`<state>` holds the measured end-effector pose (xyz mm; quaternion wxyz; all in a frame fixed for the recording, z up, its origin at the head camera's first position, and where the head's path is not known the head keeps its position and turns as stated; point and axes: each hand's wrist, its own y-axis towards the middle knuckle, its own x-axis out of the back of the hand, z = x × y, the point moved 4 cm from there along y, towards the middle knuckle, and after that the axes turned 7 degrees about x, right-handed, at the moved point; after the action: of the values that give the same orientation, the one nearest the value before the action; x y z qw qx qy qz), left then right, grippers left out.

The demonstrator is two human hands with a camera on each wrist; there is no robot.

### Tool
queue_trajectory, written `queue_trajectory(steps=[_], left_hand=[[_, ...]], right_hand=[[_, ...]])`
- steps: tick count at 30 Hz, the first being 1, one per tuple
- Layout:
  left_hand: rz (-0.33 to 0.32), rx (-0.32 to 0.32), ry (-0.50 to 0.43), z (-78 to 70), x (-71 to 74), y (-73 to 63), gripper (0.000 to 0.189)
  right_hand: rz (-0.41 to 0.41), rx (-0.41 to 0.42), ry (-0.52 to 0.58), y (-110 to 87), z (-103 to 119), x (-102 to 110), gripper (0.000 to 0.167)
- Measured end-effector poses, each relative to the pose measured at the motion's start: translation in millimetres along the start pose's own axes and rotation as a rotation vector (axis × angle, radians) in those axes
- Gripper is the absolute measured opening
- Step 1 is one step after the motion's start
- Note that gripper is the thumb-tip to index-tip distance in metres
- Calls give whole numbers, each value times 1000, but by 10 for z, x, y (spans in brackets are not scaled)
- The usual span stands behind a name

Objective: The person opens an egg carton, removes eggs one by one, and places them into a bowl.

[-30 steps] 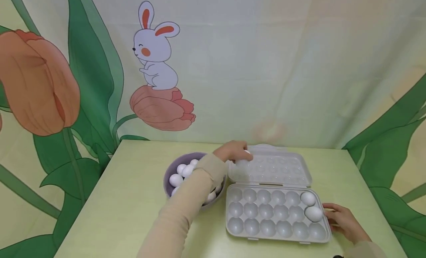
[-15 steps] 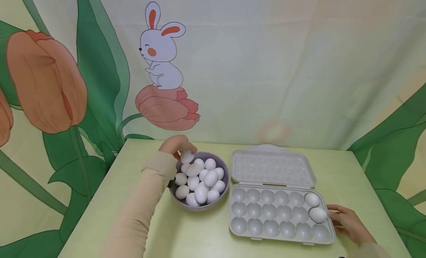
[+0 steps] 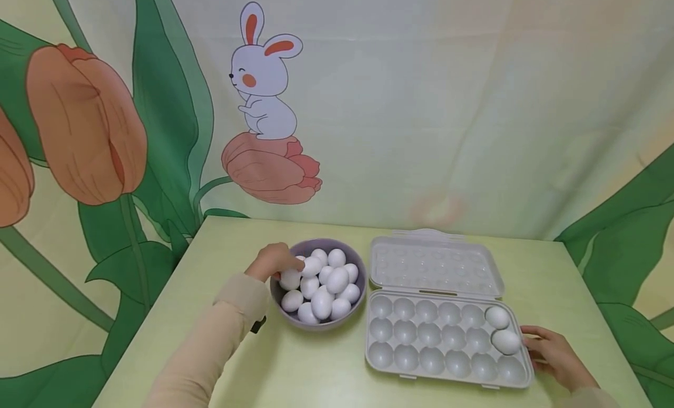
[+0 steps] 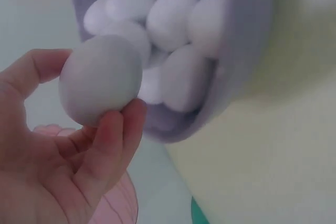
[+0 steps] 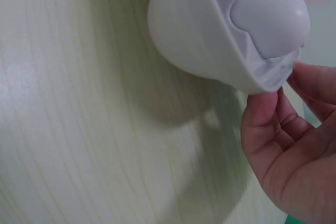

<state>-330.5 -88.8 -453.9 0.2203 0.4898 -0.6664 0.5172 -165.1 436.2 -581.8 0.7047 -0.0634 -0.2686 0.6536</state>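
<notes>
At the left side of a purple-grey bowl point(image 3: 358, 305) of white eggs, my left hand point(image 3: 274, 261) pinches one egg point(image 4: 100, 80) between thumb and fingertips. The left wrist view shows that egg in front of the bowl's heap. A grey-white egg tray point(image 3: 442, 338) with rows of round hollows lies right of the bowl. Two eggs stand in its right end column, a rear egg point(image 3: 497, 317) and a middle egg point(image 3: 506, 342). My right hand point(image 3: 553, 355) grips the tray's right edge with thumb and fingers; some of its fingertips are hidden behind the rim.
The tray's clear lid point(image 3: 437, 267) lies folded back behind it, close to the printed curtain point(image 3: 395, 133). Both containers stand on a pale green-yellow table point(image 3: 316, 373). A small dark object point(image 3: 258, 325) shows at the left wrist.
My left hand has gone from above the lid, left to the bowl, then down at its left rim, holding an egg. My right hand stays at the tray's edge. The view has shifted slightly.
</notes>
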Motion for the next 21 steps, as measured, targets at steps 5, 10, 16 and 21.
queue_trajectory(steps=[5, 10, 16, 21], left_hand=[[-20, -10, -27, 75, -158, -3, 39], [-47, -12, -59, 118, -249, 24, 47], [-84, -13, -65, 136, -327, 62, 52], [-111, -13, -64, 139, -349, 49, 56]], right_hand=[[3, -2, -9, -5, 12, -3, 56], [-5, -32, -7, 7, 7, 3, 58], [-15, -52, -3, 18, -3, 9, 60], [-13, -51, -4, 13, 7, 6, 59]])
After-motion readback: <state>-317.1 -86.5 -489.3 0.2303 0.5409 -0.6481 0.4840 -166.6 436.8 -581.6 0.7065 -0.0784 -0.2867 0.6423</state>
